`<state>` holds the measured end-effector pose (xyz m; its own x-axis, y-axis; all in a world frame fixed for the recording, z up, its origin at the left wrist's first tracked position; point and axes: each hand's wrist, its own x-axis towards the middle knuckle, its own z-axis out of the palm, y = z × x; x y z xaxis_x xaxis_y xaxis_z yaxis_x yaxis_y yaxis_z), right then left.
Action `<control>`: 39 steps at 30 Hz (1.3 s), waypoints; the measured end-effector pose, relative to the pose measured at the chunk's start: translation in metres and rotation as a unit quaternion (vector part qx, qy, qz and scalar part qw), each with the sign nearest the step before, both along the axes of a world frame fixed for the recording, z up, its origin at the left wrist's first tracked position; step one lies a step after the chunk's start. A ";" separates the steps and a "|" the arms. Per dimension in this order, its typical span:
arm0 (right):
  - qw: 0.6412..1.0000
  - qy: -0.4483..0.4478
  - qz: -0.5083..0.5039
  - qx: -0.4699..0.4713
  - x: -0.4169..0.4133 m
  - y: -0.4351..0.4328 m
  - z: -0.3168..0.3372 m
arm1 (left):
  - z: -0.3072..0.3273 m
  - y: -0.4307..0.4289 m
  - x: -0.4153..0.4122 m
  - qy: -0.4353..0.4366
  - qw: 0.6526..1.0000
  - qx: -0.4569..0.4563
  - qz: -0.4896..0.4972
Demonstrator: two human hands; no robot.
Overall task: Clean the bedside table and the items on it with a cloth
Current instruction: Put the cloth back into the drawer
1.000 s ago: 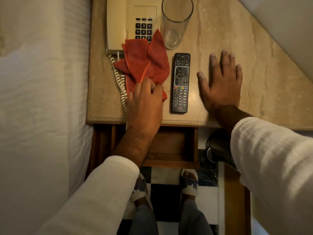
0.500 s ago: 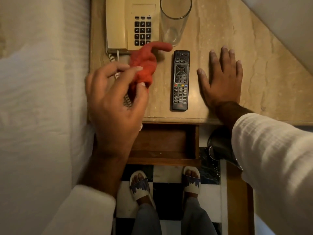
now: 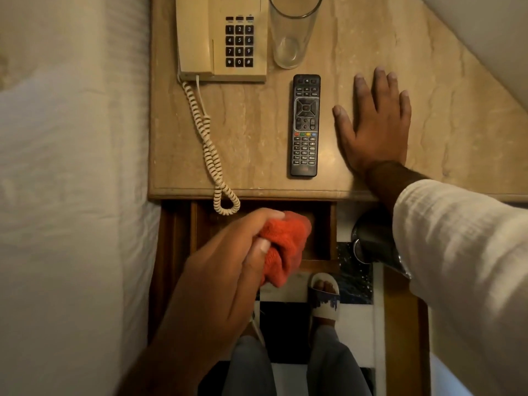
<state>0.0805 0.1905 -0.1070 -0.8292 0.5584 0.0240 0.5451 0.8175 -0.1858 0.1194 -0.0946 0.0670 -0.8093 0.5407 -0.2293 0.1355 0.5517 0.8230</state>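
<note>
left hand (image 3: 228, 270) fisted around bunched red cloth (image 3: 283, 247), 6 o'clock of bedside table (image 3: 257, 132), off its top | right hand (image 3: 374, 124) flat, fingers spread, 3 o'clock of remote (image 3: 305, 125) | phone (image 3: 221, 38), glass (image 3: 291, 32) at 12 o'clock edge

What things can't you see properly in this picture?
Head view, the only one:
- Glass: the rim's far side is cut off by the top edge.
- Telephone: its top is cut off by the same edge.
- Remote: button labels too small to read.
- Cloth: partly hidden inside the left hand.
- Drawer: its inside is dark and blocked by that hand.
- Dark object below the right hand: covered by the sleeve.
</note>
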 end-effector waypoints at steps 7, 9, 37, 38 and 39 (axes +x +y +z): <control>1.000 0.000 0.002 0.003 0.000 0.000 -0.001 | -0.126 -0.023 0.008 -0.214 0.971 0.063 0.081; 1.000 -0.002 0.001 0.001 0.000 0.001 0.000 | -0.160 -0.031 0.001 -0.275 0.950 0.076 0.130; 1.000 -0.018 0.002 0.002 -0.001 0.001 0.002 | -0.231 -0.030 -0.041 -0.187 0.937 -0.240 0.173; 1.000 -0.020 0.002 0.003 -0.001 0.000 0.002 | -0.223 -0.029 -0.032 -0.162 0.942 -0.238 0.174; 1.000 -0.021 0.002 0.004 -0.001 0.000 0.002 | -0.212 -0.029 -0.019 -0.127 0.948 -0.225 0.184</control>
